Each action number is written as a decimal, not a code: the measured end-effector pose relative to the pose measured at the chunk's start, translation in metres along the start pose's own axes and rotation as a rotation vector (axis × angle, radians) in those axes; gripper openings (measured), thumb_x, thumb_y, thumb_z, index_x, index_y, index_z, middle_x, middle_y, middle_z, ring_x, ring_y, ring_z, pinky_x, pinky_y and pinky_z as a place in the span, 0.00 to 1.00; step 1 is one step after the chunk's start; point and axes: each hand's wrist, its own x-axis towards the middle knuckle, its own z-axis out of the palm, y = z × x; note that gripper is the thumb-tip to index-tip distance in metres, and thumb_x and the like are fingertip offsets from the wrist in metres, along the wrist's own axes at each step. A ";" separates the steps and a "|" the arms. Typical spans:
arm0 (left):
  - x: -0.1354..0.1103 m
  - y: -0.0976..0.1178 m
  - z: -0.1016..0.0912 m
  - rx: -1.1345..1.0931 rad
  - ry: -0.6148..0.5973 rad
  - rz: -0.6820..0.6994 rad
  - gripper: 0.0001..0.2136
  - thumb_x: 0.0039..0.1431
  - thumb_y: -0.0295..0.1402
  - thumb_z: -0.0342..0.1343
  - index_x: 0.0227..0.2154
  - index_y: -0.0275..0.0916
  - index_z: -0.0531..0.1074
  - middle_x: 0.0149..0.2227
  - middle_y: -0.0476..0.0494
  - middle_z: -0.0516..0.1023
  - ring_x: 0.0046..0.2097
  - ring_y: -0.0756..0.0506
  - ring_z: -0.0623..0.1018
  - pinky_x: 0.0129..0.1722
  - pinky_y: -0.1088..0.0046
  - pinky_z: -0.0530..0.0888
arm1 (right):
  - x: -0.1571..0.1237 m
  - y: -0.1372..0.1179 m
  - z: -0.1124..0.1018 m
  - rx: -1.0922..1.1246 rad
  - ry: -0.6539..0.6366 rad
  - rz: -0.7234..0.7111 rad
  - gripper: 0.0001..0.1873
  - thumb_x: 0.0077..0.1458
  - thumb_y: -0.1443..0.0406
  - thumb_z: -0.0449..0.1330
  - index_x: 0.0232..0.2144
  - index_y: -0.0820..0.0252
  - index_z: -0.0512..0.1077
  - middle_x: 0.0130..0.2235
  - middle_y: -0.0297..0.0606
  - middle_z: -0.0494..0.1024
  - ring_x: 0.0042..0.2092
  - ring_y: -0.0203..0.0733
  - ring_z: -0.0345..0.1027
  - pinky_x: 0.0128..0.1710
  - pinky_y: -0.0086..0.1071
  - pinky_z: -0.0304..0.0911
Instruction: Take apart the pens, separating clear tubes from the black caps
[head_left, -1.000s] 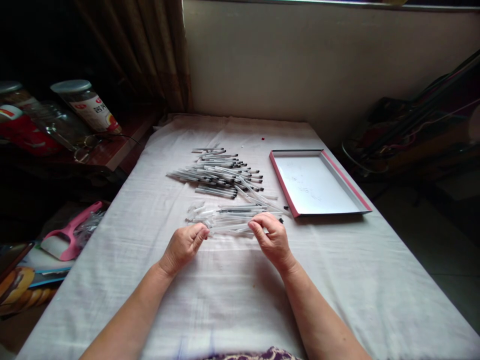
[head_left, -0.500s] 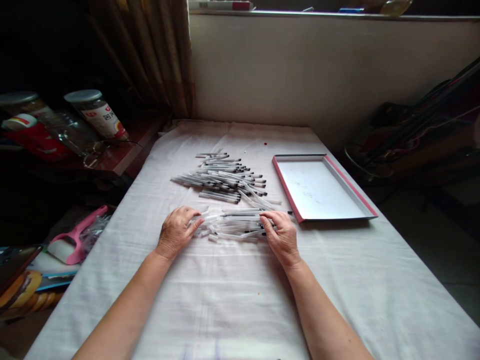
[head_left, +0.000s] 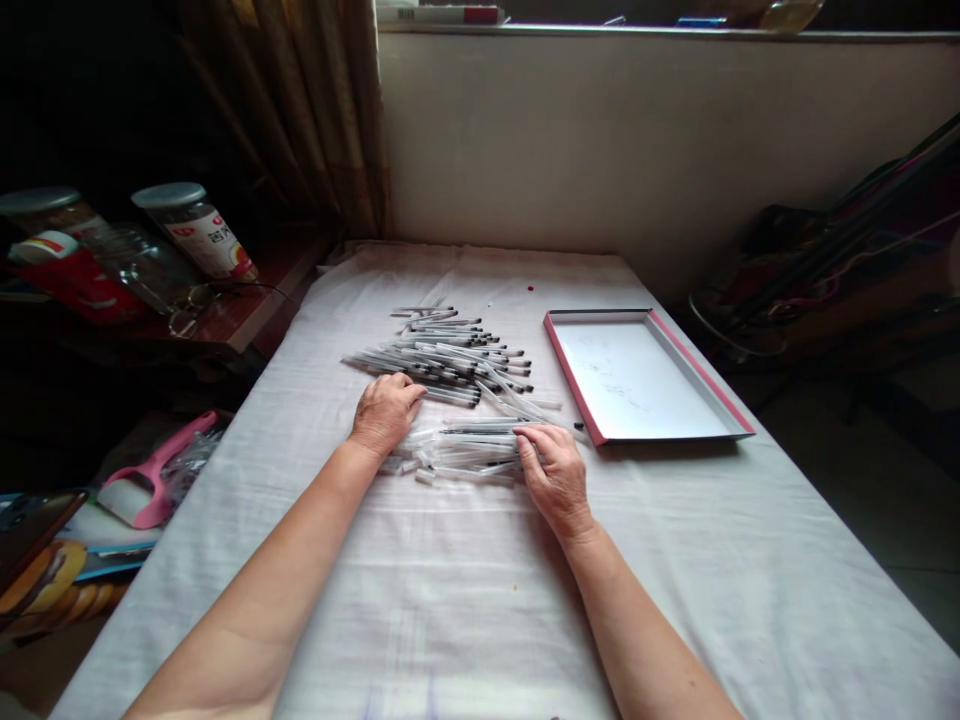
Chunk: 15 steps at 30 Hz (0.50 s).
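My left hand point(head_left: 386, 410) reaches forward with its fingers curled, their tips at the near edge of a pile of pens with black ends point(head_left: 442, 355). What the fingers hold is hidden. My right hand point(head_left: 553, 470) lies at the right end of a nearer heap of clear pen tubes point(head_left: 465, 450), fingertips bent and pinched onto one of the tubes. Both piles rest on a white cloth point(head_left: 465, 590) that covers the table.
A shallow pink-rimmed tray point(head_left: 709, 375) lies to the right of the piles. A dark side shelf at the left holds jars point(head_left: 195, 230). Lower left, a pink-handled tool point(head_left: 154, 485) lies off the table. A pale wall stands behind the table.
My left hand left the near heap of clear tubes and moved forward to the pile of black-ended pens. My right hand stayed on the clear tubes, shifting slightly.
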 end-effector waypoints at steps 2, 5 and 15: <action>0.008 0.004 0.002 0.054 -0.044 -0.003 0.07 0.58 0.32 0.58 0.39 0.44 0.78 0.42 0.41 0.77 0.44 0.39 0.73 0.41 0.62 0.69 | 0.000 0.000 -0.001 0.004 0.015 -0.012 0.11 0.62 0.63 0.56 0.38 0.57 0.78 0.37 0.41 0.81 0.42 0.46 0.72 0.46 0.42 0.66; 0.014 0.007 0.004 0.088 -0.060 0.011 0.06 0.58 0.33 0.59 0.37 0.42 0.77 0.42 0.40 0.77 0.44 0.38 0.73 0.41 0.62 0.68 | 0.000 0.001 -0.002 0.012 0.044 -0.015 0.10 0.62 0.64 0.56 0.37 0.58 0.78 0.37 0.42 0.81 0.41 0.47 0.71 0.46 0.42 0.66; 0.004 0.012 -0.013 0.096 -0.052 0.166 0.02 0.62 0.30 0.54 0.35 0.39 0.72 0.34 0.41 0.77 0.40 0.40 0.75 0.42 0.63 0.67 | 0.003 -0.001 -0.008 0.007 0.096 -0.036 0.10 0.62 0.64 0.56 0.37 0.55 0.79 0.36 0.41 0.81 0.40 0.46 0.72 0.45 0.43 0.66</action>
